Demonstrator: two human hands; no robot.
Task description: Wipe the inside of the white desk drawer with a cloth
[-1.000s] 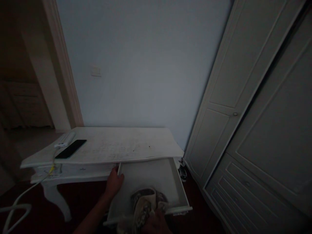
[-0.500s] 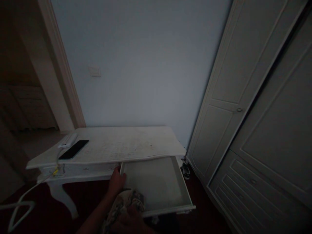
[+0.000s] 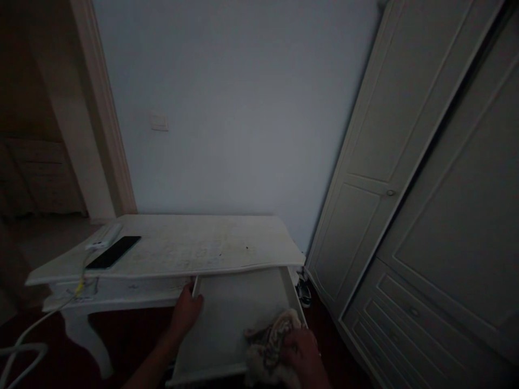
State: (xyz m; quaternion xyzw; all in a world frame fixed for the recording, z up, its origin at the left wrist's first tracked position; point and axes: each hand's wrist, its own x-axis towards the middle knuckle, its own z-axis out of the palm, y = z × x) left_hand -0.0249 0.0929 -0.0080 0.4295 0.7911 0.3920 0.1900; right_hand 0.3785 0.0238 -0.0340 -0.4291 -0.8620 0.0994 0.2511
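"Where was the patterned cloth [image 3: 265,343]?"
"Bunched at the front right of a white table's [image 3: 227,232] pulled-out drawer [image 3: 227,313]. The right hand [image 3: 300,348] had its fingers curled closed on it."
"And the left hand [image 3: 187,309]?"
"It clasped the drawer's left side wall, thumb toward the inside. A dark phone [image 3: 114,252] lay on the tabletop's left end."

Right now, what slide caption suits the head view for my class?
Left hand on the side of an open drawer, right hand holding a patterned cloth near its front.
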